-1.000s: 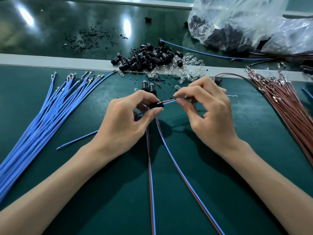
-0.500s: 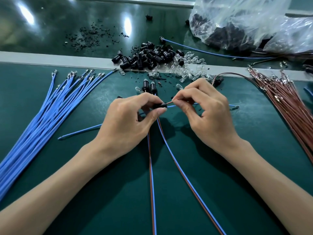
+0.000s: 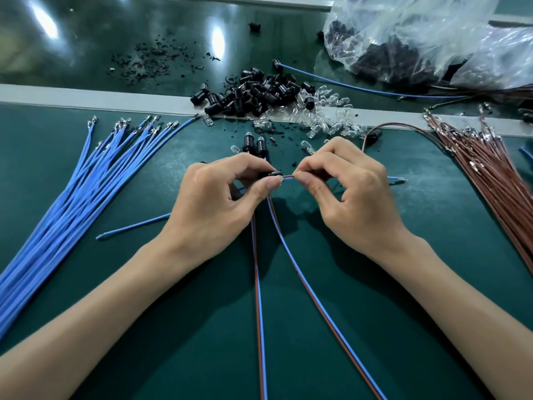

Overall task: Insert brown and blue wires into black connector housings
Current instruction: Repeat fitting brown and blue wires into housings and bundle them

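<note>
Green bench is lying under my work. My left hand is pinching a black housing, while my right hand is gripping a brown wire at its opening.

dark green work mat, grey divider strip, glossy surface reflecting overhead lights

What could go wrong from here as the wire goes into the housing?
1. The right hand pinches the brown and blue wire ends close to the black housing in the left hand's grip; a skewed push could bend a terminal.
2. Finished pairs trail under both wrists and could snag.
3. Loose clear bulbs lie just beyond the hands and could be knocked away.
</note>
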Tool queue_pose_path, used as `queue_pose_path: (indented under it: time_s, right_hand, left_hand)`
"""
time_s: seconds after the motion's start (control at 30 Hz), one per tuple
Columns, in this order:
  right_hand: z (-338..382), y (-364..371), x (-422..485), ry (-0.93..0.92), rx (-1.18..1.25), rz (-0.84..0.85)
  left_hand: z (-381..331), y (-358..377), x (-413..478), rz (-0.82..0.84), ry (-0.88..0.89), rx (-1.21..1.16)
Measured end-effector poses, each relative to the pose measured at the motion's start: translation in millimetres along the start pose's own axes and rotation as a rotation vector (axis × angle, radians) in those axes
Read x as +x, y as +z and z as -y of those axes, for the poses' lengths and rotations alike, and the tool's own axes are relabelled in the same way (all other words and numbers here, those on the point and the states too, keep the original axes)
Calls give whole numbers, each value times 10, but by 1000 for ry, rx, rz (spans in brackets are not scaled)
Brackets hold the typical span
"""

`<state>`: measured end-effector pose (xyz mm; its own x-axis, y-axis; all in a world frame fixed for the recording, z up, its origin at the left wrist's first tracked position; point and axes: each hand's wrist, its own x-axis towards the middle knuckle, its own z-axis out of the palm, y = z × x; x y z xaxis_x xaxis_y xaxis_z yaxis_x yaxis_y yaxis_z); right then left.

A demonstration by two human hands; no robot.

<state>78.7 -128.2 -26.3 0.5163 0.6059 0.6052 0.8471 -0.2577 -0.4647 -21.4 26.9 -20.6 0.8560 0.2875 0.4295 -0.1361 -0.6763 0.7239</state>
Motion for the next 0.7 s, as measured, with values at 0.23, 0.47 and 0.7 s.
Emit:
queue_pose_path:
  time_s: [0.23, 0.47, 0.7]
  right_hand:
    - [16, -20, 11, 37, 62, -45]
    - [37, -43, 11, 35, 73, -31]
    - [37, -43, 8, 30, 49, -34]
  left_hand:
    - [-34, 5, -3, 35, -23, -51]
    - [-56, -14, -7, 40, -61, -133]
    - [-15, -3, 3, 16, -61, -50]
